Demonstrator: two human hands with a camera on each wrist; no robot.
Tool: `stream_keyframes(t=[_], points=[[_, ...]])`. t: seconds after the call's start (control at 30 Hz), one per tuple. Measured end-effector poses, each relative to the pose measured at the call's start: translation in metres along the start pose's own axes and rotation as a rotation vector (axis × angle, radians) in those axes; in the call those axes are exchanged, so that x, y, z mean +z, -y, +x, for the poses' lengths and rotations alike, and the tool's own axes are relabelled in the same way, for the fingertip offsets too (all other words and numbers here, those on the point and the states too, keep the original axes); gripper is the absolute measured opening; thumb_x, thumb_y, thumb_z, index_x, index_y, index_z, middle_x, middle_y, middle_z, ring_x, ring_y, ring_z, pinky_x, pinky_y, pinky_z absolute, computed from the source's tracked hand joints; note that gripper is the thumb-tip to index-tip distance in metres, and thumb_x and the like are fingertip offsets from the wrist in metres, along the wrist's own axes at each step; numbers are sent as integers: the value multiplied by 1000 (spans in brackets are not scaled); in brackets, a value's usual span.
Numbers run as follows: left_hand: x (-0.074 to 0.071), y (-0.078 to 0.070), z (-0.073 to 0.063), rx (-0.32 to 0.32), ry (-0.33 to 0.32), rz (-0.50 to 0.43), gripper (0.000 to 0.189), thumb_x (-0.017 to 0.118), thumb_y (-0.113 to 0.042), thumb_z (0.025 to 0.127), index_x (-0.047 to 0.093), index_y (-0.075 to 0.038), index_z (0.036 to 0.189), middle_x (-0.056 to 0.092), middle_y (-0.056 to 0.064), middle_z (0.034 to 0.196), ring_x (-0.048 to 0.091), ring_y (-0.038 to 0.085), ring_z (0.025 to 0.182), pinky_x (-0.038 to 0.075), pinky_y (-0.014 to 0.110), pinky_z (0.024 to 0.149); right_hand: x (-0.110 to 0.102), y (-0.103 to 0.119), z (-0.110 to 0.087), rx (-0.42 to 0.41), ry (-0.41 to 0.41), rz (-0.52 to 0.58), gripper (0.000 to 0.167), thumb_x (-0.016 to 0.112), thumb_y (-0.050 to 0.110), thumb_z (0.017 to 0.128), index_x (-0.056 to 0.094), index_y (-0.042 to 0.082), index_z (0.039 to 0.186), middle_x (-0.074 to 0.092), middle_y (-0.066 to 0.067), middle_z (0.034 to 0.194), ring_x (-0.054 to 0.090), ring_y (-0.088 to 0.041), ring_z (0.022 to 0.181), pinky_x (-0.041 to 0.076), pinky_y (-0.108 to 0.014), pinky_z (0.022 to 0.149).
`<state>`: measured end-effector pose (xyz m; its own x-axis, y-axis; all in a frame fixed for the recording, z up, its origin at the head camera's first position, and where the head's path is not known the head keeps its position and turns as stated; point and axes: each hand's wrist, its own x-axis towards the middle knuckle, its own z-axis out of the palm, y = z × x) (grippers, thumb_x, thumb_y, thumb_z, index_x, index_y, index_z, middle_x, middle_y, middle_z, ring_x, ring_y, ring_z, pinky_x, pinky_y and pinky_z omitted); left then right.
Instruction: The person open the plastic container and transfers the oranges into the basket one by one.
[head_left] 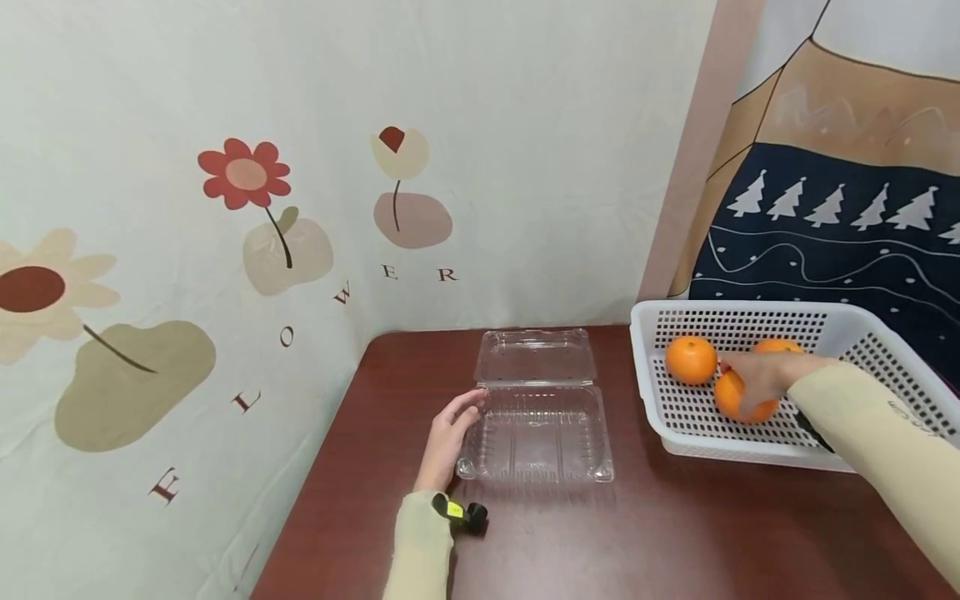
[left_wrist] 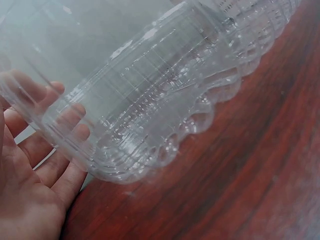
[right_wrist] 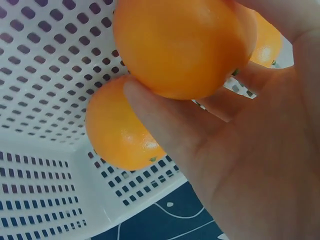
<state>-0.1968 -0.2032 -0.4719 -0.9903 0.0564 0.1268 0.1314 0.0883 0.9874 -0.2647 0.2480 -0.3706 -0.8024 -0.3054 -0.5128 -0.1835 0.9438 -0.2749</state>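
In the head view, my right hand [head_left: 771,377] reaches into a white basket [head_left: 750,447] and grips an orange [head_left: 729,393]. The right wrist view shows thumb and fingers around that orange [right_wrist: 180,45]. Two more oranges lie close by, one orange [head_left: 690,360] to its left and another orange [head_left: 777,344] behind, partly covered by the hand. A hinged clear plastic box [head_left: 536,433] lies with its lid [head_left: 535,357] folded back. My left hand [head_left: 447,437] touches the box's left side with relaxed fingers, seen through the plastic in the left wrist view.
The dark red-brown table [head_left: 360,508] carries the box and, at its right, the basket. Behind stands a pale curtain [head_left: 540,167] with printed flowers. A dark cloth with white trees [head_left: 810,250] hangs behind the basket. A black wrist strap [head_left: 457,510] is on the left wrist.
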Motion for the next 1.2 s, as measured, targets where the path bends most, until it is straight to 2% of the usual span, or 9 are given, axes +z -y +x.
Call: stream_keyframes(t=[0.17, 0.33, 0.43, 0.6, 0.8, 1.03, 1.2], points=[[-4, 13, 2, -25, -4, 2, 29, 48, -16, 93, 56, -14, 120, 54, 8, 123, 47, 21, 114, 34, 39, 98, 3, -1, 0, 13, 23, 14, 78, 78, 20, 58, 38, -4, 121, 48, -19, 106, 42, -28, 84, 39, -38, 70], [-3, 25, 8, 26, -15, 21, 28, 48, -22, 92, 57, -18, 119, 55, 3, 121, 49, 16, 112, 36, 34, 96, 1, 0, -1, 10, 2, -19, 78, 79, 25, 59, 39, -4, 119, 49, -18, 104, 43, -28, 83, 40, -40, 70], [-3, 25, 8, 40, -16, 31, 29, 49, -24, 92, 57, -17, 119, 56, 2, 120, 49, 17, 112, 37, 34, 96, 1, 2, -2, 24, 7, -27, 79, 80, 29, 58, 40, -2, 119, 49, -18, 104, 44, -28, 83, 41, -42, 70], [-4, 22, 8, 19, -21, 26, 28, 48, -22, 92, 57, -18, 118, 55, 4, 120, 49, 18, 112, 35, 37, 97, 1, 3, -2, 10, 8, -28, 85, 80, 30, 59, 38, -3, 124, 46, -22, 113, 44, -30, 88, 40, -48, 76], [-5, 20, 7, 2, -23, 17, 27, 48, -19, 92, 58, -19, 118, 55, 4, 121, 49, 16, 112, 34, 39, 97, 1, 5, -6, 20, 22, -81, 86, 79, 34, 60, 40, -3, 127, 37, -30, 125, 42, -36, 97, 35, -57, 82], [-4, 23, 10, 39, -34, 6, 27, 50, -18, 91, 59, -18, 116, 56, 10, 117, 51, 21, 109, 38, 35, 93, -1, 12, -8, 47, 47, -134, 83, 78, 35, 62, 42, -2, 127, 43, -28, 122, 43, -34, 95, 35, -56, 83], [-4, 23, 9, 22, -33, 22, 26, 50, -21, 91, 59, -22, 116, 57, 5, 116, 52, 17, 108, 38, 36, 93, 0, 13, -11, 55, 65, -100, 80, 78, 33, 63, 43, -1, 127, 42, -28, 122, 43, -34, 92, 38, -54, 78]])
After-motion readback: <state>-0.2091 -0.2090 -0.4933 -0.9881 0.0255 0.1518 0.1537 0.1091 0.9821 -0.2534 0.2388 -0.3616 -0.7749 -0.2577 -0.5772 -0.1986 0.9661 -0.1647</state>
